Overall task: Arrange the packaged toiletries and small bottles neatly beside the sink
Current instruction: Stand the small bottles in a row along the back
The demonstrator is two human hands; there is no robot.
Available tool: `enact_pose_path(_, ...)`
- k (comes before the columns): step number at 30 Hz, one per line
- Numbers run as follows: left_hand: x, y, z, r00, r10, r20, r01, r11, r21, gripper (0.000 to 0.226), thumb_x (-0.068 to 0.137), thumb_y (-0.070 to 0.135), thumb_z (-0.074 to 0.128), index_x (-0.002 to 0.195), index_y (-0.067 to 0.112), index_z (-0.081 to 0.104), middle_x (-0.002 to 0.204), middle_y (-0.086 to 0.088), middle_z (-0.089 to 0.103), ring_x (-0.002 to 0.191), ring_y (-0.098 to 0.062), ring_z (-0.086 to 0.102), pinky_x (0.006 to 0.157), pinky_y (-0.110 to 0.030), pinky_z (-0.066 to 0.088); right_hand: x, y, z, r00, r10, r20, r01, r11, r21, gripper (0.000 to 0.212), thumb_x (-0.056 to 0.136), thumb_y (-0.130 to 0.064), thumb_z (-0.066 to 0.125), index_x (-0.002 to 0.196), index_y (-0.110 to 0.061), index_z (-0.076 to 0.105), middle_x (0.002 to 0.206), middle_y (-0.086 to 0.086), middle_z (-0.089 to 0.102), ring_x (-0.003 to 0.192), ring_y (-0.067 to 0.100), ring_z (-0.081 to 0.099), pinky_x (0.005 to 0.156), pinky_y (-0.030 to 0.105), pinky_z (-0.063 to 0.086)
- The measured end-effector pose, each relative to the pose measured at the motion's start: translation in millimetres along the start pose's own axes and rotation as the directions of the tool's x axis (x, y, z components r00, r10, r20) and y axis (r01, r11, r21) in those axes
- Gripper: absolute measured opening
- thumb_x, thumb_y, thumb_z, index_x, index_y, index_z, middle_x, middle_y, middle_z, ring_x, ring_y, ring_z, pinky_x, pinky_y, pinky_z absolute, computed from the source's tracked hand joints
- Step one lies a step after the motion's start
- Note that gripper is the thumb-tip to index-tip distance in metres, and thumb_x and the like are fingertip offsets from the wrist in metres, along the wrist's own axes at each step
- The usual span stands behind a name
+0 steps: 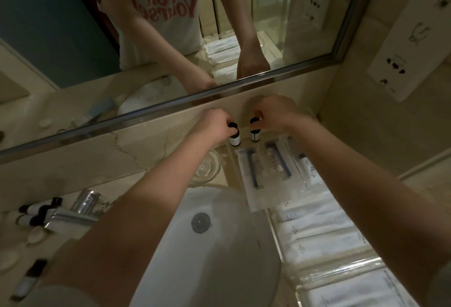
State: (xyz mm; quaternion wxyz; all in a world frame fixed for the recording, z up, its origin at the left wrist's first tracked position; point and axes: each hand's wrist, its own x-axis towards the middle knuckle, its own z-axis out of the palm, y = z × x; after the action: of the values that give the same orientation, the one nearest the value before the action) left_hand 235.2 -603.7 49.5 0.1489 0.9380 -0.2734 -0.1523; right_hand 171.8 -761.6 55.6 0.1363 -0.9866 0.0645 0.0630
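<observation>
Both arms reach forward over the white sink (219, 253) to the back of the stone counter, just under the mirror (170, 38). The left hand (214, 123) pinches with curled fingers the black cap of a small bottle (235, 139), and the right hand (274, 115) pinches in the same way the black cap of a second small bottle (255, 135). The two bottles stand side by side at the foot of the wall strip below the mirror, near to each other but not touching. It is hard to tell if their bases rest fully on the counter. Just in front of them, on the right of the sink, lie three flat clear packets (273, 167) with long toiletry items inside, one next to the other. Closer to the person, a clear tray (341, 275) holds rows of white sachets. Between the sink rim and the left bottle sits a round glass dish (207, 167). On the left of the sink is the chrome tap (80, 209), and beside it lie more small bottles with black caps (39, 211); one more bottle (29, 280) lies at the lower left edge. On the right wall there is a white socket panel (410, 45).
</observation>
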Motion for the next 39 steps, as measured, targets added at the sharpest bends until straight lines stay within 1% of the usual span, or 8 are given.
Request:
enact_pose_path(2,0.1,-0.2,-1.0,1.000,-0.006,0.001,0.006,1.000,-0.008,0.028,0.081,0.027,0.066,0.104,0.011,0.071,0.099,-0.010,0.069,0.092,-0.025,0.063,0.084,-0.037,0.053,-1.4,0.4,-3.6,1.000,-0.005,-0.019,0.005,0.999,-0.032,0.029,0.084,-0.046,0.061,0.097,-0.021,0.061,0.093,-0.004,0.062,0.081,0.015,0.055,0.070,0.030,0.044)
enact_pose_path(6,0.3,-1.5,-0.5,1.000,-0.005,0.000,0.005,1.000,-0.009,0.028,0.081,0.027,0.067,0.104,0.011,0.071,0.098,-0.010,0.069,0.092,-0.025,0.063,0.085,-0.039,0.053,-4.3,2.9,-11.6,0.996,-0.052,0.071,0.044,0.992,0.116,0.044,0.082,-0.030,0.066,0.125,-0.030,0.055,0.107,-0.007,0.059,0.099,0.017,0.057,0.087,0.037,0.051)
enact_pose_path(10,0.8,-0.3,-0.4,1.000,-0.016,-0.002,0.016,1.000,-0.004,0.026,0.080,0.029,0.067,0.098,0.010,0.071,0.095,-0.010,0.069,0.090,-0.026,0.063,0.083,-0.038,0.054,0.6,3.4,-1.2,0.996,-0.053,0.069,0.046,0.995,0.089,0.027,0.082,-0.025,0.067,0.109,-0.023,0.066,0.105,-0.001,0.066,0.092,0.019,0.060,0.079,0.033,0.050)
enact_pose_path(14,1.0,0.3,-1.8,0.999,-0.036,0.005,0.036,0.999,0.003,0.036,0.078,0.029,0.069,0.107,0.009,0.068,0.104,-0.011,0.068,0.097,-0.026,0.062,0.089,-0.039,0.053,3.8,0.7,3.7,1.000,-0.014,0.017,0.013,0.998,0.058,0.023,0.080,-0.035,0.068,0.098,-0.021,0.067,0.097,-0.003,0.066,0.080,0.013,0.055,0.068,0.028,0.042)
enact_pose_path(20,1.9,-1.5,-4.0,1.000,-0.012,0.003,0.013,1.000,-0.029,0.039,0.078,0.024,0.072,0.114,0.013,0.066,0.111,-0.009,0.068,0.103,-0.023,0.061,0.091,-0.033,0.050,-1.8,-0.4,-3.8,0.998,-0.047,0.032,0.045,0.996,0.077,0.037,0.080,-0.033,0.068,0.116,-0.025,0.060,0.096,-0.002,0.063,0.087,0.018,0.059,0.077,0.034,0.051)
enact_pose_path(24,2.3,-1.1,-3.0,1.000,-0.008,-0.005,0.008,0.999,-0.043,0.031,0.078,0.021,0.071,0.107,0.012,0.070,0.105,-0.010,0.069,0.097,-0.024,0.063,0.087,-0.033,0.052,2.2,-1.2,0.8,0.997,-0.060,0.056,0.058,0.997,0.041,0.024,0.083,-0.029,0.063,0.106,-0.020,0.065,0.101,0.003,0.067,0.090,0.022,0.060,0.078,0.035,0.052)
enact_pose_path(31,2.7,-2.8,-2.7,1.000,-0.005,-0.015,0.005,0.999,-0.036,0.029,0.079,0.021,0.070,0.106,0.012,0.070,0.104,-0.010,0.069,0.095,-0.025,0.063,0.087,-0.035,0.052,8.1,-3.0,5.8,0.999,-0.042,0.010,0.042,0.998,0.038,0.021,0.084,-0.029,0.061,0.103,-0.022,0.067,0.102,0.001,0.067,0.091,0.022,0.061,0.080,0.036,0.052)
enact_pose_path(39,2.9,-2.3,-4.4,1.000,0.001,-0.023,-0.001,1.000,-0.010,0.028,0.081,0.020,0.068,0.104,0.006,0.070,0.104,-0.014,0.069,0.097,-0.028,0.062,0.088,-0.040,0.052,11.5,-2.9,6.7,0.998,-0.054,-0.013,0.054,0.998,0.045,0.017,0.085,-0.027,0.062,0.101,-0.025,0.067,0.099,-0.001,0.065,0.083,0.017,0.055,0.072,0.029,0.045)
